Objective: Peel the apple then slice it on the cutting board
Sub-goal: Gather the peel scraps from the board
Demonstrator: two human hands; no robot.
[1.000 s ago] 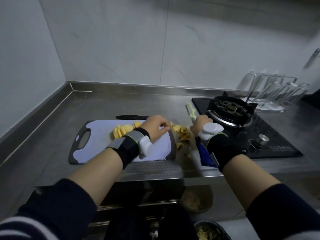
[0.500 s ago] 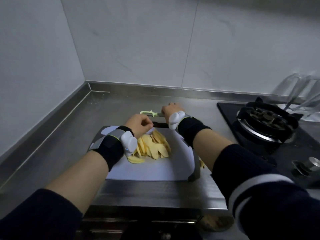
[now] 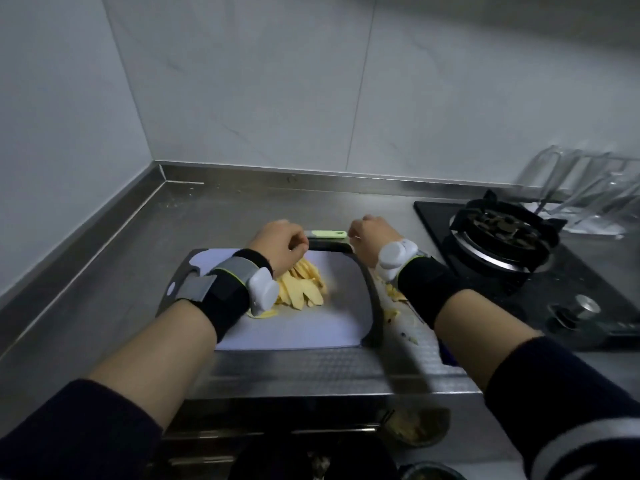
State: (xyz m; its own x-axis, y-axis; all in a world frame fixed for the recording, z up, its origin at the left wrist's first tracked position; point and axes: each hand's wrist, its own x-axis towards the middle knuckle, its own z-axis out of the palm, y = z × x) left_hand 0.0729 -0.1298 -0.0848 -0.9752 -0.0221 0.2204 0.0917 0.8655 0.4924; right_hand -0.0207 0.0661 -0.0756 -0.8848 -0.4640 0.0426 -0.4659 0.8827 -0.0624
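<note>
Pale yellow apple slices [image 3: 304, 289] lie in a heap on the white cutting board [image 3: 311, 330] with its dark rim. My left hand [image 3: 280, 242] hovers over the far side of the heap, fingers curled into a fist with nothing visible in it. A light green peeler [image 3: 329, 233] lies crosswise just behind the board, above a black knife [image 3: 329, 244]. My right hand [image 3: 370, 237] has curled fingers pinching the peeler's handle end. The peeler's metal end reaches my left hand's knuckles.
Apple peel scraps [image 3: 391, 299] lie on the steel counter right of the board. A gas burner [image 3: 502, 233] stands to the right, with a rack of glasses [image 3: 588, 188] behind it. A bowl of scraps [image 3: 412, 427] sits below the counter edge. Walls close the left and back.
My right hand has carried the peeler from beside the stove to behind the board. My left hand has drawn back into a fist over the slices. The view has swung left.
</note>
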